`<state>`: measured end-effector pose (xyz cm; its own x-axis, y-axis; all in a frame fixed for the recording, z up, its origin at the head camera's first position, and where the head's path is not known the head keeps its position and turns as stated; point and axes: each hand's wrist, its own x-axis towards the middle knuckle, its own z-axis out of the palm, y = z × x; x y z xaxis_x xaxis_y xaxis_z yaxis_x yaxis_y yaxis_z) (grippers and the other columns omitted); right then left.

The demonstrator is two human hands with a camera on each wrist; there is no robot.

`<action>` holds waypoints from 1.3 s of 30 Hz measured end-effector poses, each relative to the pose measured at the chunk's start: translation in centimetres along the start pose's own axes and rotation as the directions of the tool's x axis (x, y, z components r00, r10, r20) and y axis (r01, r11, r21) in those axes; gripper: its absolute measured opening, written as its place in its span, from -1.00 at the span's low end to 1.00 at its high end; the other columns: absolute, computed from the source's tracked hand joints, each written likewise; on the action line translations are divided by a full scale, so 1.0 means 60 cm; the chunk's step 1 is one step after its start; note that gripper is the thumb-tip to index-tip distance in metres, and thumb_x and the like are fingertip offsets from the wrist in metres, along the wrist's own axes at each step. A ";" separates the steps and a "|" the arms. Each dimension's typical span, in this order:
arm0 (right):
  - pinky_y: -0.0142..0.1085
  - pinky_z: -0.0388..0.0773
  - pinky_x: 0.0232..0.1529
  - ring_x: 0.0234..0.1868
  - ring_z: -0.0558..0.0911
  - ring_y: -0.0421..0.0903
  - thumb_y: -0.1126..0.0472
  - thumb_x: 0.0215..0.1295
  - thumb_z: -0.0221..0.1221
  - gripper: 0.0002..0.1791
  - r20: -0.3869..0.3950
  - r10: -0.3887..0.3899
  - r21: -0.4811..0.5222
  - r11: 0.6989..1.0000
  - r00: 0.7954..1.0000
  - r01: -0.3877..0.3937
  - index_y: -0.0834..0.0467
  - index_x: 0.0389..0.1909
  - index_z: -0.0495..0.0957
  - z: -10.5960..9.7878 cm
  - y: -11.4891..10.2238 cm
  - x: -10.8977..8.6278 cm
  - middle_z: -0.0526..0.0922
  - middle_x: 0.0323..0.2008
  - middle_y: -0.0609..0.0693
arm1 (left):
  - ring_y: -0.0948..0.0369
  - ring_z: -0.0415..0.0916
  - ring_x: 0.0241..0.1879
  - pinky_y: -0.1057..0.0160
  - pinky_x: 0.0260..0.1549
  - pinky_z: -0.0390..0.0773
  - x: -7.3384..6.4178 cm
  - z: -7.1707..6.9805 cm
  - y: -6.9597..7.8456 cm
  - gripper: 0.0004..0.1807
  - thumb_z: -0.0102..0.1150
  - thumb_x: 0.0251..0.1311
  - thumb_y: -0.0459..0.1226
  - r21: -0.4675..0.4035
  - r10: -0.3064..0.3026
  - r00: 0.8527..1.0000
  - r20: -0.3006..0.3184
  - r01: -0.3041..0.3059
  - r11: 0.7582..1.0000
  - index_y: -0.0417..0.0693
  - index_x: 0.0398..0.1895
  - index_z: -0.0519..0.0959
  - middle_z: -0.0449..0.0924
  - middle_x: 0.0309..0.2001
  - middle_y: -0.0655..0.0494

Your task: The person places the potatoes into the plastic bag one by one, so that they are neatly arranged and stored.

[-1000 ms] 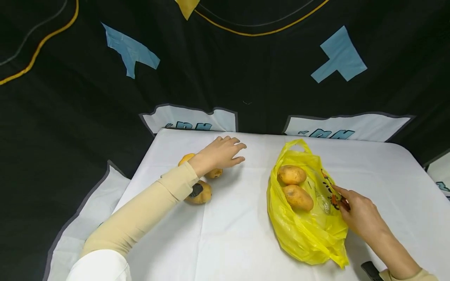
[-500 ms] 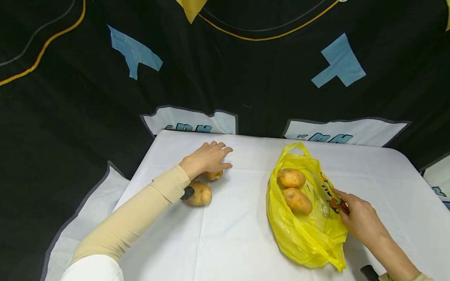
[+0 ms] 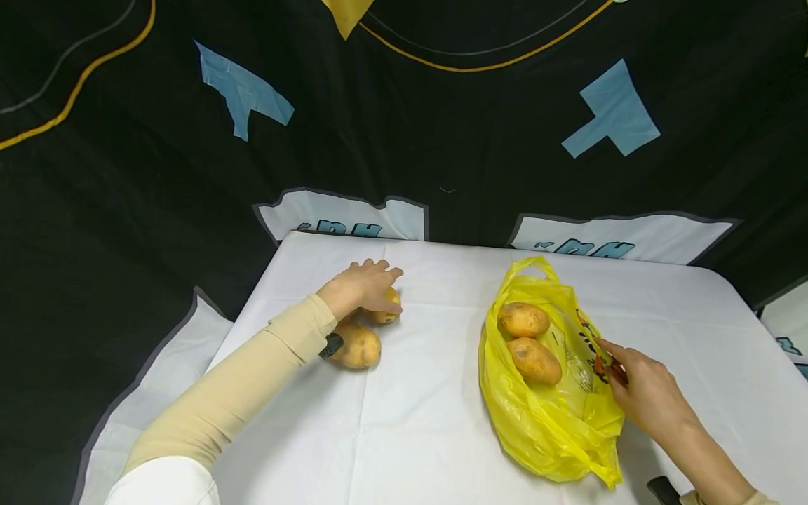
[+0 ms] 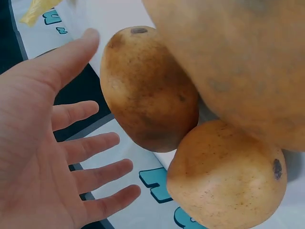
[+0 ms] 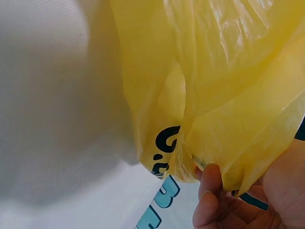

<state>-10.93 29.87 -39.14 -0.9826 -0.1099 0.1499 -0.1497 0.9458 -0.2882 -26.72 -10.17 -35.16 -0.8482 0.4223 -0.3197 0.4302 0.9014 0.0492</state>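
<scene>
My left hand [image 3: 361, 286] is over a group of potatoes at the left of the table, fingers spread. Beside its palm and fingers in the left wrist view is one potato [image 4: 147, 90]; a second potato [image 4: 228, 176] and a large, close potato [image 4: 238, 62] lie near it. The hand and sleeve partly cover the group from above. At the right, my right hand [image 3: 647, 386] pinches the edge of a yellow plastic bag [image 3: 536, 438] between thumb and fingers. Inside the bag's wide mouth lie an upper potato [image 3: 524, 320] and a lower potato [image 3: 535, 360].
A white cloth covers the table [image 3: 416, 421]. Behind it hangs a black curtain [image 3: 429, 126] with blue patches. White printed panels [image 3: 344, 214] stand along the table's far edge. Dark straps show at both wrists.
My left hand has moved left and slightly down, from beyond the potatoes to over the far one. The right hand keeps its hold on the bag's edge.
</scene>
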 end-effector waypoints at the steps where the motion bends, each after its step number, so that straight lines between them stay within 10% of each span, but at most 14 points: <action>1: -0.28 0.29 -0.61 -0.59 0.33 -0.11 0.45 0.10 0.17 -0.45 0.000 0.002 0.001 1.000 1.000 -0.002 0.33 0.18 0.36 0.000 0.000 0.000 0.43 -0.54 -0.01 | -0.05 0.15 0.19 -0.14 0.17 0.06 0.001 0.001 -0.001 -0.18 0.15 0.07 0.15 0.003 -0.001 1.000 0.003 0.001 1.000 0.05 0.36 0.17 0.16 0.29 -0.08; 22: -0.28 0.30 -0.61 -0.59 0.33 -0.11 0.46 0.11 0.16 -0.45 0.018 0.019 0.005 1.000 1.000 -0.020 0.33 0.18 0.35 -0.002 0.002 0.001 0.44 -0.52 0.00 | 0.00 0.31 0.04 0.00 0.08 0.24 -0.004 0.014 0.000 -0.06 0.42 -0.19 0.04 0.034 0.034 0.997 0.069 -0.036 0.999 0.07 0.33 0.23 0.31 0.12 0.02; 39: -0.24 0.35 -0.55 -0.54 0.37 -0.09 0.47 0.08 0.18 -0.43 0.011 0.026 0.006 1.000 1.000 -0.026 0.31 0.19 0.35 0.000 0.007 0.000 0.51 -0.44 0.05 | 0.08 0.31 -0.16 0.05 -0.06 0.32 0.011 -0.001 0.032 -0.17 0.35 -0.13 0.09 0.122 0.144 0.987 -0.065 -0.136 0.983 0.08 0.26 0.31 0.30 0.02 0.01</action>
<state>-10.98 30.25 -39.25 -0.9872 -0.0887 0.1324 -0.1249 0.9466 -0.2973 -26.49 -8.17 -35.23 -0.7955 0.5534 -0.2468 0.5758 0.8172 -0.0237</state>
